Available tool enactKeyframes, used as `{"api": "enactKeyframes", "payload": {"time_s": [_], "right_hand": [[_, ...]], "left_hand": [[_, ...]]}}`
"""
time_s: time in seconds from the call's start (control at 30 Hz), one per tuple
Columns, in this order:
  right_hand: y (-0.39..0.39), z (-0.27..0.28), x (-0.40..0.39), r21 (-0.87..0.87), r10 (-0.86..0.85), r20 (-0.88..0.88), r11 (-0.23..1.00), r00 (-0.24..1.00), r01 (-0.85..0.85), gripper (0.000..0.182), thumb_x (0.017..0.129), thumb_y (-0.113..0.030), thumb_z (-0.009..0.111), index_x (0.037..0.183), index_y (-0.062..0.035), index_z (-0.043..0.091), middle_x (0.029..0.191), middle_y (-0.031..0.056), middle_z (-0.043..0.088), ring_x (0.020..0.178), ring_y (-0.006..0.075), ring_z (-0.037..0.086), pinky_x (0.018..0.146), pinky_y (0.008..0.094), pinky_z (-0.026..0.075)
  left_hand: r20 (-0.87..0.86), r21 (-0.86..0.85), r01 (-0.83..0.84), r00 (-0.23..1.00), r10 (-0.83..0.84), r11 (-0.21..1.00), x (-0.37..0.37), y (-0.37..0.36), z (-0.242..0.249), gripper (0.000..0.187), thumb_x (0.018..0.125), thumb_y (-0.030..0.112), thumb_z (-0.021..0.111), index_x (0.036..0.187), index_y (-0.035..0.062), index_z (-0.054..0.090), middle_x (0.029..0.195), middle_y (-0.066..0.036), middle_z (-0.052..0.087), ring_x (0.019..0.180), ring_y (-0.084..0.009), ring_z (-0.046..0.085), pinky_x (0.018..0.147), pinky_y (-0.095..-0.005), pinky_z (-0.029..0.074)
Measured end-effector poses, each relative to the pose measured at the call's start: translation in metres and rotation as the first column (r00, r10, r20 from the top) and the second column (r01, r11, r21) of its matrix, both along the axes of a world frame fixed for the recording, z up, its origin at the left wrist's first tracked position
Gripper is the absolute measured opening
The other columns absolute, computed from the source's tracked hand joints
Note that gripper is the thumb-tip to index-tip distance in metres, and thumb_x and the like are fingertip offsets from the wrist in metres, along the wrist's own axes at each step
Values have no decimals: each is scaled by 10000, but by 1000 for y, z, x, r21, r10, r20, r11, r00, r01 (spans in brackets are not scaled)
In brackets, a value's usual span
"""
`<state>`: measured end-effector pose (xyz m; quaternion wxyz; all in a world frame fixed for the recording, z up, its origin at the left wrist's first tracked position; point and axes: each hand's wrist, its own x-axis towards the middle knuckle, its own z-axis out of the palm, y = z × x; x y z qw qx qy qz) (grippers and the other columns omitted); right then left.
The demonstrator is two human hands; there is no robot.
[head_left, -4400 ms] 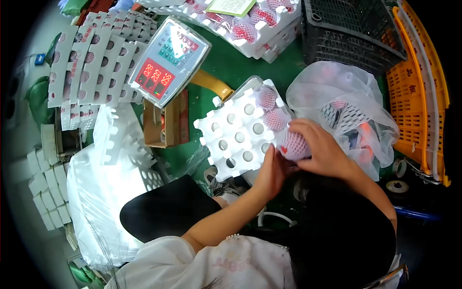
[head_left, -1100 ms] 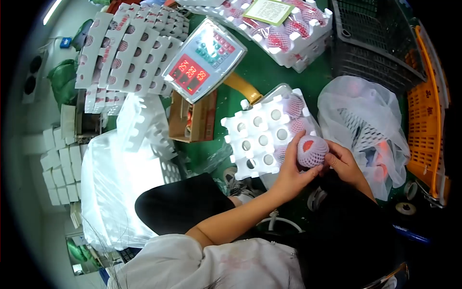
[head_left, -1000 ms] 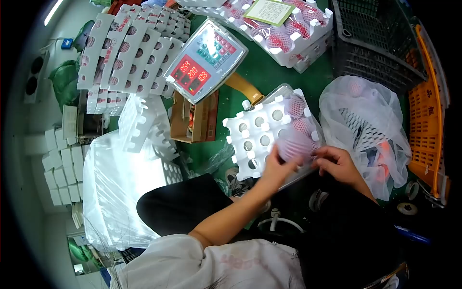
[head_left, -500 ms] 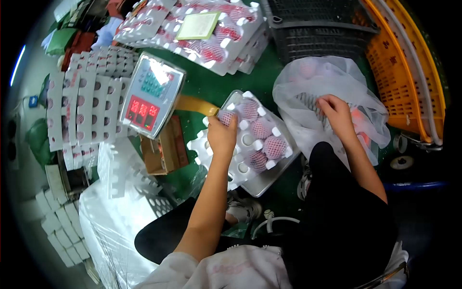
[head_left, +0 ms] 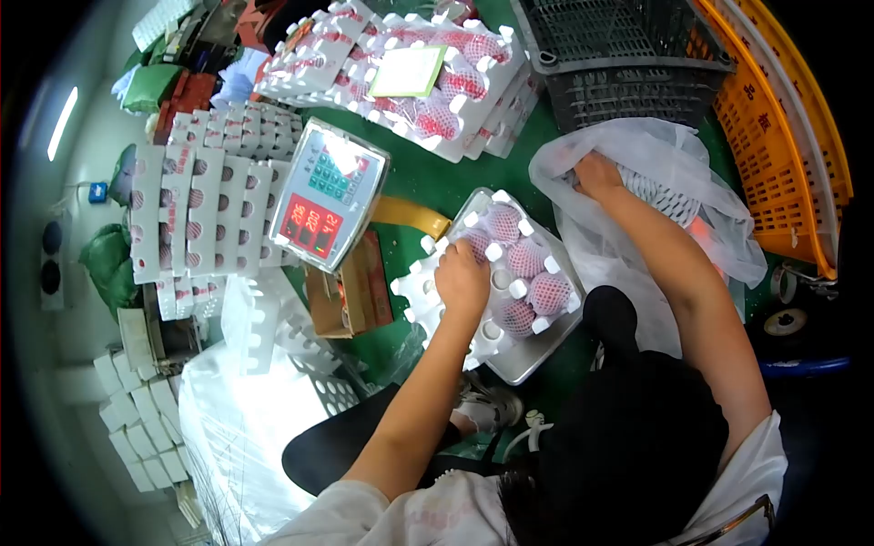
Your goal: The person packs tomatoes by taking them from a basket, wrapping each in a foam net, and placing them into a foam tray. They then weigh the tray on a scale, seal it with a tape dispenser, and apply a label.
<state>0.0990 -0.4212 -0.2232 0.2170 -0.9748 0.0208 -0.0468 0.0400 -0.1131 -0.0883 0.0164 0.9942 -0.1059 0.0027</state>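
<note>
A white moulded fruit tray (head_left: 423,289) rests on a metal scale platform (head_left: 533,359), with several fruits in pink foam nets, such as this netted fruit (head_left: 550,293), in its right-hand cups. My left hand (head_left: 462,284) is on the tray, its fingers curled against a netted fruit (head_left: 476,242) at the upper left. Some cups on the left side show no fruit. My right hand (head_left: 596,175) reaches into a translucent white plastic bag (head_left: 601,237); its fingers are largely hidden. White foam netting (head_left: 657,193) and something orange-pink show inside the bag.
A scale display (head_left: 330,193) with red digits stands left of the tray, above a cardboard box (head_left: 369,291). Stacked filled trays (head_left: 205,214) stand farther left, wrapped fruit trays (head_left: 428,109) at the top. A black crate (head_left: 628,91) and an orange crate (head_left: 774,136) are at upper right.
My right hand has moved up and left, deeper into the bag. My left hand stays at the same netted fruit, now covering more of it. The whole view has shifted slightly.
</note>
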Motion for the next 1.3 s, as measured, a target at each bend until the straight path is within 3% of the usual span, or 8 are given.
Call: {"api": "enactKeyframes", "payload": {"time_s": [0.23, 0.43, 0.57, 0.67, 0.77, 1.07, 1.2, 1.3], "right_hand": [[11, 14, 13, 140, 264, -126, 959, 956, -247, 503, 757, -260, 737, 1213, -94, 607, 1236, 193, 619, 1166, 359, 566, 970, 436, 468], [57, 16, -5, 506, -141, -216, 830, 966, 235, 519, 920, -456, 546, 1284, -87, 573, 1305, 213, 570, 1213, 376, 531, 1021, 412, 420], [27, -22, -27, 468, -10, -169, 879, 986, 89, 566, 868, -396, 638, 1318, -69, 528, 1294, 226, 581, 1169, 366, 574, 978, 419, 456], [0, 61, -84, 611, -168, -383, 692, 908, 385, 642, 798, -343, 734, 1322, -58, 498, 1241, 222, 602, 1125, 345, 609, 906, 399, 494], [-7, 96, -125, 634, -321, -236, 665, 917, 395, 681, 748, -336, 784, 1301, -56, 499, 1180, 216, 619, 1072, 324, 630, 861, 389, 507], [66, 215, -166, 600, 215, 229, 737, 949, -312, 673, 690, -70, 794, 1306, -74, 521, 1294, 155, 522, 1011, 288, 629, 834, 343, 522], [43, 185, -162, 741, 91, 42, 665, 995, -92, 534, 759, -72, 737, 1262, -55, 560, 1235, 143, 566, 983, 280, 629, 830, 370, 520], [18, 130, -152, 664, 29, -93, 747, 995, 40, 409, 794, -123, 701, 1182, -34, 605, 1152, 144, 609, 1011, 310, 609, 869, 388, 498]], "left_hand": [[-41, -83, -9, 999, 6, 997, -19, -1, 10, 476, 796, 286, 708, 1152, -8, 588, 1008, -206, 603, 917, -388, 614, 772, -475, 516], [-187, -60, -130, 975, 117, 990, -20, 5, 17, 606, 805, 376, 696, 1294, 46, 561, 1181, -208, 577, 1123, -373, 566, 1014, -636, 323], [182, -280, 50, 983, 2, 959, -35, 10, 34, 615, 799, 200, 705, 1352, 22, 502, 1389, -254, 432, 1252, -426, 469, 1037, -476, 387], [310, -478, 191, 950, -39, 857, -50, -9, 72, 662, 828, 29, 645, 1437, 13, 388, 1337, -237, 476, 1195, -374, 513, 1017, -432, 415], [-97, -789, -99, 995, 35, 606, -71, -33, 87, 747, 876, -15, 582, 1530, 36, 224, 1316, -175, 520, 979, -208, 619, 856, -332, 497], [-390, -903, -326, 896, -215, 279, -85, -64, 72, 745, 808, 172, 778, 1422, 27, 383, 1297, -184, 533, 1145, -228, 568, 922, -337, 493], [-372, -896, -331, 924, -93, 296, -65, -1, 51, 659, 819, 202, 783, 1351, 32, 432, 1170, -147, 621, 1066, -233, 626, 879, -332, 514], [-340, -619, -250, 940, 32, 744, -60, 21, 47, 646, 789, 233, 798, 1312, 28, 480, 1139, -177, 610, 1070, -320, 603, 892, -390, 489]]}}
